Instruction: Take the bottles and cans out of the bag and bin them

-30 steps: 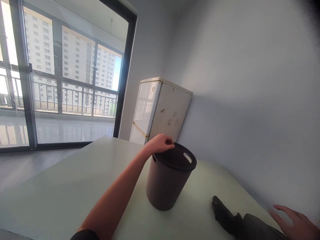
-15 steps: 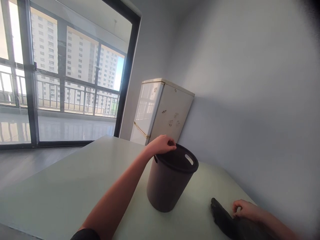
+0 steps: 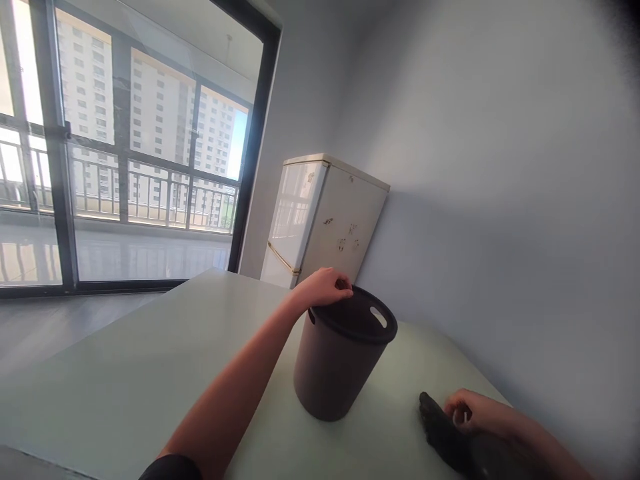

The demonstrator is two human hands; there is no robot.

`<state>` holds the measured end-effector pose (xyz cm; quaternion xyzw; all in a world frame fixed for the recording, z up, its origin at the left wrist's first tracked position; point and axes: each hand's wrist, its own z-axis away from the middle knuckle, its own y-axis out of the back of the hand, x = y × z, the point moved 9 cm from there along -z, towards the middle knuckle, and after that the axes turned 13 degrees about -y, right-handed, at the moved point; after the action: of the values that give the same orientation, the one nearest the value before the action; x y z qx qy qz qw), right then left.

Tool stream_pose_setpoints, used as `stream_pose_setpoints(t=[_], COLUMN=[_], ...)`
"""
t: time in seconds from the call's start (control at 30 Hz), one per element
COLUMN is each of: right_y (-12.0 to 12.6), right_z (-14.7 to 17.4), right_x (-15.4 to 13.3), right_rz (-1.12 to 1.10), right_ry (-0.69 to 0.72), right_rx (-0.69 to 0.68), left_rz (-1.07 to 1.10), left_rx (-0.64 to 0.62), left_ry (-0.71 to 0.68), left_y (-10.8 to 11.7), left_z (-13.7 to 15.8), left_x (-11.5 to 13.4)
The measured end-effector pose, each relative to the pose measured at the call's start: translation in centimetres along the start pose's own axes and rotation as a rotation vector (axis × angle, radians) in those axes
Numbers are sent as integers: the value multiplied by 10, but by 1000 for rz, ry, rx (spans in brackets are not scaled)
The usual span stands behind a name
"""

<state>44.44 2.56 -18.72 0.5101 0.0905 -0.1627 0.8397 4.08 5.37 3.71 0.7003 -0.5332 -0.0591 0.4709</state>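
Observation:
A dark brown trash can [image 3: 335,373] with oval handle holes stands upright on a pale green tabletop. My left hand [image 3: 327,287] lies over its far-left rim, fingers curled closed on the edge; the hand covers that part of the rim. Low at the right, my right hand [image 3: 470,410] is closed in a pinch at the edge of a crumpled black plastic bag [image 3: 443,433]. A small whitish bit shows between the fingers, too small to name. Part of the bag lies below my right forearm and runs out of view.
The pale green table [image 3: 150,360] reaches to a grey wall [image 3: 500,200] at the right. Behind it stands a white refrigerator [image 3: 340,220] with gold trim. A sliding glass door [image 3: 150,153] opens the view onto a railed balcony at the left.
My right hand has shifted a little left and up, closer over the black plastic bag's edge. My left hand and the trash can have stayed where they were.

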Motion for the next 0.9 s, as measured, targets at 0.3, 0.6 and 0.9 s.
stream_pose_setpoints(t=[0.3,0.6,0.9], right_y=[39,104,33], right_z=[-14,-6,-17], right_x=[-5,15,8], right_rz=[-89,-325,-85], right_ry=[170,87,-37], right_rx=[230,706,221], left_rz=[2,1,6], left_rx=[3,3,-1], left_ry=[5,9,8], left_y=[0,0,0], left_z=[1,1,1], left_x=[0,-2,-1])
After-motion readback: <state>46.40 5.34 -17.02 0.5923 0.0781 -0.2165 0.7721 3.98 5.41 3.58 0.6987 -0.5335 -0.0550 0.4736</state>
